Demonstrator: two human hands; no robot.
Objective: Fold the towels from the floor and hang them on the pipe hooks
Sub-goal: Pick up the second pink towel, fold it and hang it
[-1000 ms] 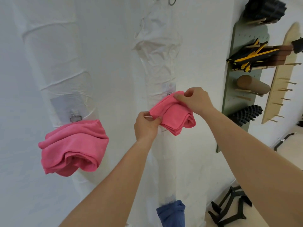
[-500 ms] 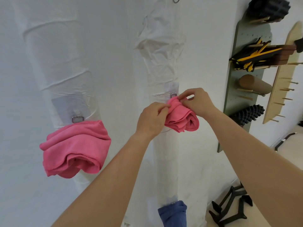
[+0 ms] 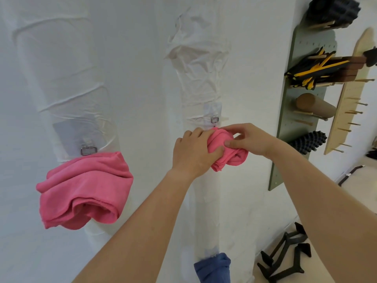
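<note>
Hung pink towel (image 3: pixel 85 188) on left pipe hook (image 3: pixel 88 150). Left hand (image 3: pixel 193 152), fingers curled, and right hand (image 3: pixel 248 140), pinching, bunch second pink towel (image 3: pixel 227 149) just below right pipe hook (image 3: pixel 214 119). Step: hanging. Next: lift fold onto hook.

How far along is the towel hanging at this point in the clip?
Done: one folded pink towel hangs below the hook on the left pipe, and a blue towel hangs low on the middle pipe. In hand: the left hand and right hand press a second pink towel against the pipe just below its hook. Left: releasing it. The floor is out of view.
</note>
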